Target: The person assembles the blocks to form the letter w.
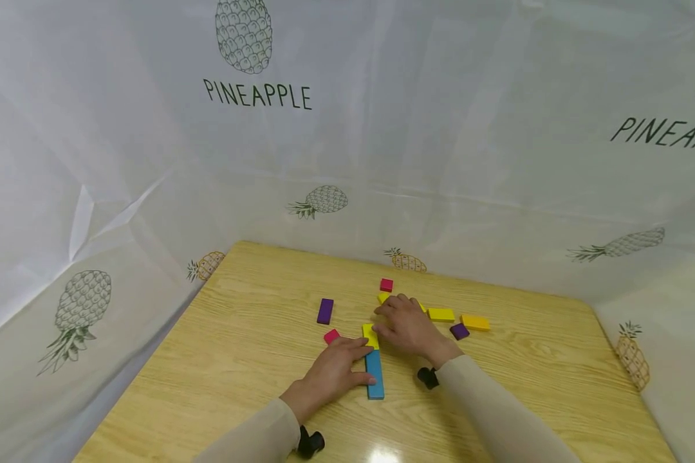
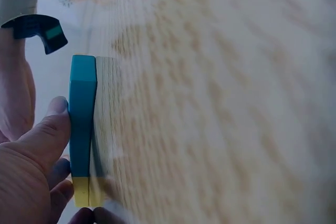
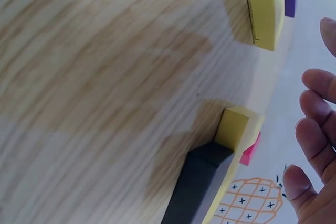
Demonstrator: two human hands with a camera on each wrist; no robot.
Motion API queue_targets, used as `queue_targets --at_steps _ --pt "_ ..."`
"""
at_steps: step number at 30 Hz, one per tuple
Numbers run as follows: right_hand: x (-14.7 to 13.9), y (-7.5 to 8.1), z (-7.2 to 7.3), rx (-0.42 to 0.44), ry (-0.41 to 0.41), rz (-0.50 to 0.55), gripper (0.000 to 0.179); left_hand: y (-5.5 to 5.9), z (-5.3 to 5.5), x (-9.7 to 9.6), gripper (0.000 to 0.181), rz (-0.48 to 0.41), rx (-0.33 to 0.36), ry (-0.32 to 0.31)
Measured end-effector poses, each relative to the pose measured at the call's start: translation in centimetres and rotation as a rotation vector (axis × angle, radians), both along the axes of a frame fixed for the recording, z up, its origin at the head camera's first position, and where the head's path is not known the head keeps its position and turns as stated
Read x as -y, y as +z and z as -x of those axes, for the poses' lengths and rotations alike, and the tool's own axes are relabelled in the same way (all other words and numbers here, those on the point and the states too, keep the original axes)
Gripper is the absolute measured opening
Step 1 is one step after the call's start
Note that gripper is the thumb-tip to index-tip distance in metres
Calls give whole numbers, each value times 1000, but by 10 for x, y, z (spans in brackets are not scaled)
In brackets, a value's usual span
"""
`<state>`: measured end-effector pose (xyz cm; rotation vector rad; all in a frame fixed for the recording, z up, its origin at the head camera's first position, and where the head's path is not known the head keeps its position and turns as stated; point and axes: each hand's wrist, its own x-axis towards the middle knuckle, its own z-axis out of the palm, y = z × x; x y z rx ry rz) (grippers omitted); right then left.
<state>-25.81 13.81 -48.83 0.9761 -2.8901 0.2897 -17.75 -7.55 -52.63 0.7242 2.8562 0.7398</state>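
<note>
My left hand point(image 1: 337, 368) lies over a row of two flat blocks, a blue block point(image 1: 374, 379) nearer me and a yellow block point(image 1: 369, 331) joined end to end beyond it. The thumb touches the blue block's side, while the fingertips rest on the yellow one. My right hand point(image 1: 408, 325) hovers just to the right, fingers loosely bent and holding nothing. Beneath it in the right wrist view lies a dark block point(image 3: 197, 182) along a longer yellow piece point(image 3: 231, 129), both mostly hidden by the hand in the head view.
A purple block point(image 1: 325, 311) and a red block point(image 1: 331, 335) lie left of the row; another red block point(image 1: 387, 285) sits at the back. To the right are a yellow block point(image 1: 441, 315), an orange block point(image 1: 475, 323) and a small purple block point(image 1: 459, 331). Pineapple-printed white sheeting point(image 1: 417, 193) surrounds the wooden table point(image 1: 237, 347).
</note>
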Motion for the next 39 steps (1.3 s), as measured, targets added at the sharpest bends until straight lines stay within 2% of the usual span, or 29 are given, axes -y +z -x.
queue_targets --at_steps 6,12,17,21,26,31,39 --pt "12 4 9 14 36 46 44 -1 1 2 64 3 -12 -2" --pt "36 9 24 98 61 147 47 -2 1 1 63 -7 -7 -3" --pt "63 9 36 166 57 184 51 0 0 1 61 -10 2 -7" --pt "84 5 44 210 50 151 57 -1 0 1 61 -16 5 -7" --pt "100 0 50 229 35 75 66 -1 1 3 61 -5 -38 -25" --pt "103 -2 52 233 40 23 71 -1 0 3 62 1 -60 -32" --pt "104 -4 52 202 63 -52 66 1 -2 2 63 17 -59 -26"
